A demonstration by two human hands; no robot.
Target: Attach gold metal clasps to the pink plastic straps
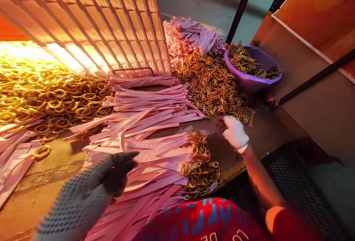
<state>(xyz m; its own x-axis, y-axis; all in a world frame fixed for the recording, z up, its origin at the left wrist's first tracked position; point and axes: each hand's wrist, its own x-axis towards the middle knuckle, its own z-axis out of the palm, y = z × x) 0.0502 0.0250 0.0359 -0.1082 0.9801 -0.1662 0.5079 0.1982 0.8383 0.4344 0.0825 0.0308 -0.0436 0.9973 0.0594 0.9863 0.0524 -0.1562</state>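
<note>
My left hand (97, 185), in a grey dotted glove with dark fingertips, hovers over the left side of a layered heap of pink fabric straps (155, 189). Its fingers are part bent and apart, and no held thing shows in them. A strap end stands up just behind the fingers. My right hand (235, 133), in a white glove with dark fingertips, is over the brown tabletop just in front of a pile of small brass clasps (216, 85). Its fingertips are blurred, so whether they pinch anything is unclear. Brass hooks (198, 159) line the right ends of the near straps.
Gold rings (61, 97) are heaped at left, beside a ribbed translucent panel (111, 23). A purple basin (252, 76) with brass pieces stands at back right, near lilac and pink straps (196, 36). A black crate (302, 185) sits below the table's right edge. Dark poles (241, 8) rise behind.
</note>
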